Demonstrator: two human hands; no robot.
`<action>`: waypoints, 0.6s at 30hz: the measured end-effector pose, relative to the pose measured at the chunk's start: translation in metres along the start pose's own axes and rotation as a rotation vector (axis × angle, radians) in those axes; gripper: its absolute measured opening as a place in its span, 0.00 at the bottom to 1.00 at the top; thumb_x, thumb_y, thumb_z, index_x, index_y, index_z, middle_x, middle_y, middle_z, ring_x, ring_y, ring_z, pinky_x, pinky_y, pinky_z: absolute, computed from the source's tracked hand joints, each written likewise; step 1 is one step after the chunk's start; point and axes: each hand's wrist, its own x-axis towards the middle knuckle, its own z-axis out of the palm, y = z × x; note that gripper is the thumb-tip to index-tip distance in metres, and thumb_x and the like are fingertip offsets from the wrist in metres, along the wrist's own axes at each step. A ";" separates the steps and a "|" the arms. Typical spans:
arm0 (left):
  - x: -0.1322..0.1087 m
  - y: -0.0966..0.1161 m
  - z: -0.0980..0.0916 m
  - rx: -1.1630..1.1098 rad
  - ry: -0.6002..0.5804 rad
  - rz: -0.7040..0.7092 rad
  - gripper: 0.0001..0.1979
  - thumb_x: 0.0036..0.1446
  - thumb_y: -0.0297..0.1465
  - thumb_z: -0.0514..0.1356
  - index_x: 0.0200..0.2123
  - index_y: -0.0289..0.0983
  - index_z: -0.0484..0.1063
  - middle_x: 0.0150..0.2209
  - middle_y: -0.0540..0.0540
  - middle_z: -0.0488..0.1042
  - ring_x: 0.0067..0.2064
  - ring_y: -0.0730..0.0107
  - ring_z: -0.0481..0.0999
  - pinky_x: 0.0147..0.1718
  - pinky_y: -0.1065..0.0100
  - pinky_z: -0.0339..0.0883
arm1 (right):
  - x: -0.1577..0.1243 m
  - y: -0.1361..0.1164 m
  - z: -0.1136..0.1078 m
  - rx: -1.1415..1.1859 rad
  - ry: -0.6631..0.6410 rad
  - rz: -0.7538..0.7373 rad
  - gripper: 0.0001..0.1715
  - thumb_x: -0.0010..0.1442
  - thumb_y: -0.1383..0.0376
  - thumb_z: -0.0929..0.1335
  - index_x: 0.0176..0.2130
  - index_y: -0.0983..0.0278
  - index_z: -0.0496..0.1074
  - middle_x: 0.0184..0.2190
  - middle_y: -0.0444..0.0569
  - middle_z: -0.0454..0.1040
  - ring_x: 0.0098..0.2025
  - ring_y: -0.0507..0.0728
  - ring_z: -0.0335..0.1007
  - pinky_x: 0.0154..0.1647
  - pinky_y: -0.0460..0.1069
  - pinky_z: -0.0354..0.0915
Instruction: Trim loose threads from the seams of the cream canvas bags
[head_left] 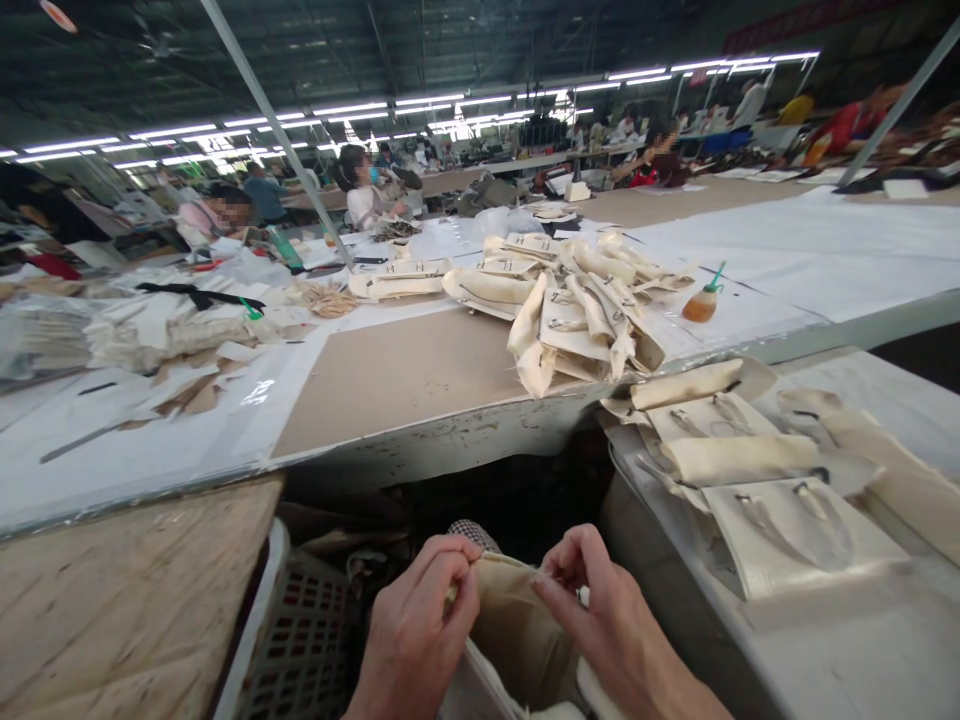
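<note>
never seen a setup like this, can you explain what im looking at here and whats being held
There is no machine here: these are a person's bare hands, seen by a camera worn on their head, looking forward and down.

The left hand pinches the rim of an open, cream bag-like piece. The right hand has its thumb at that rim; what its other fingers hold is hard to tell.

Ahead, the long table bears a heap of cream pieces and an amber bottle with a green tip. More cream pieces with handles lie on a surface to the right.
</note>
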 end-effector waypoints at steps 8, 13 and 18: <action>0.001 -0.002 0.005 0.000 -0.009 0.002 0.09 0.61 0.22 0.52 0.30 0.39 0.65 0.35 0.49 0.75 0.34 0.75 0.77 0.32 0.76 0.69 | 0.010 -0.005 -0.013 -0.122 -0.192 -0.216 0.10 0.70 0.65 0.58 0.41 0.59 0.68 0.36 0.46 0.72 0.38 0.55 0.70 0.39 0.49 0.66; 0.003 0.000 0.007 -0.010 -0.007 0.002 0.09 0.61 0.22 0.52 0.30 0.39 0.65 0.35 0.50 0.75 0.35 0.75 0.77 0.34 0.76 0.69 | 0.013 -0.007 -0.022 -0.194 -0.313 -0.243 0.20 0.74 0.62 0.54 0.37 0.61 0.69 0.33 0.45 0.73 0.37 0.55 0.70 0.43 0.50 0.63; 0.007 0.003 0.008 -0.009 -0.015 0.014 0.09 0.61 0.21 0.52 0.31 0.39 0.65 0.36 0.50 0.75 0.36 0.75 0.77 0.35 0.75 0.68 | 0.008 -0.009 -0.037 -0.263 -0.421 -0.111 0.21 0.73 0.59 0.55 0.35 0.62 0.69 0.30 0.44 0.74 0.33 0.55 0.71 0.36 0.48 0.61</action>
